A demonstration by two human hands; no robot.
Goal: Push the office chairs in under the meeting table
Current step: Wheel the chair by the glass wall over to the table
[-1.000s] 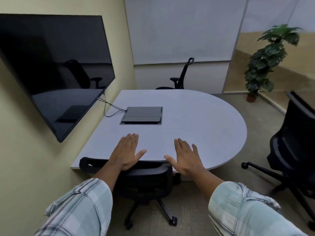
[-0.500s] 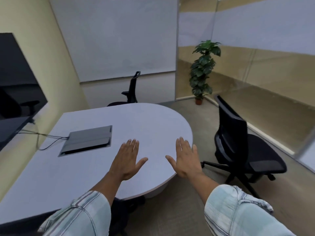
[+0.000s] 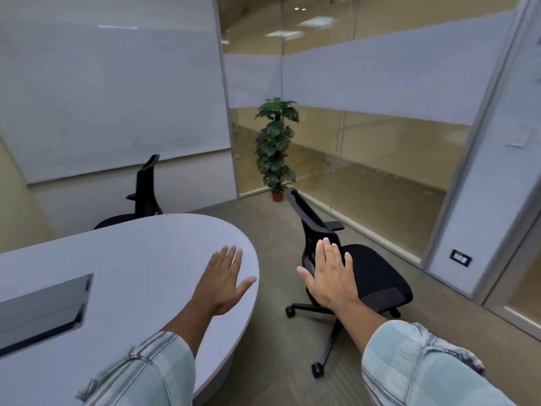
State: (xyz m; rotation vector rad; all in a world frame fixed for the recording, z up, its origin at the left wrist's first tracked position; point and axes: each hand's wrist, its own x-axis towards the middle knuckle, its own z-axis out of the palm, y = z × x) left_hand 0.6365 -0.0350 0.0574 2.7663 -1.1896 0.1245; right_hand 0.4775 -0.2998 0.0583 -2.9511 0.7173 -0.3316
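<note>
Both hands (image 3: 222,284) (image 3: 332,278) flat, fingers spread.

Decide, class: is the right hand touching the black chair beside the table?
Cannot tell. In the head view, the right hand overlaps the black chair, with no visible contact or gap.

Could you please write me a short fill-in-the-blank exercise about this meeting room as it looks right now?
1. Both the left hand and the right hand are open and hold ____.
2. The near office chair stands clear of the meeting table, on the ____.
3. The far office chair stands before the ____.
4. In the corner by the glass wall stands a potted ____.

Missing words: nothing; carpet; whiteboard; plant
</note>
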